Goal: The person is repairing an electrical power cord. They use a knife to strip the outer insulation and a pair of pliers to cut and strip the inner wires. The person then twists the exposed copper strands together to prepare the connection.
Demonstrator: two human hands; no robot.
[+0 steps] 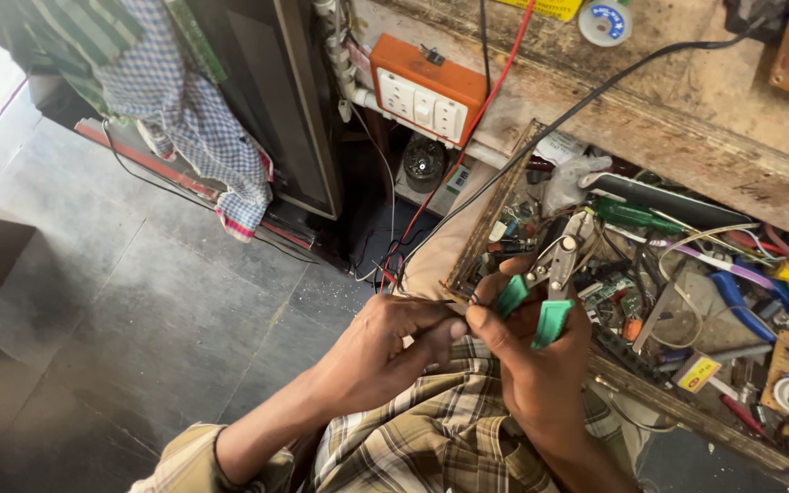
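My right hand (530, 351) grips a pair of wire cutters (552, 274) with green handles, jaws pointing up over the open drawer. My left hand (385, 342) pinches a thin wire (422, 298) between thumb and fingers, right beside the right hand's fingertips. Both hands meet above my lap, over a plaid shirt (413, 443). Where the thin wire ends is hidden by my fingers.
A wooden drawer (495, 196) full of tools, screwdrivers, wires and circuit parts lies to the right. An orange socket box (426, 87) sits on the wooden bench edge with red and black cables hanging down. A checked cloth (189, 114) hangs at the upper left over a grey tiled floor (139, 310).
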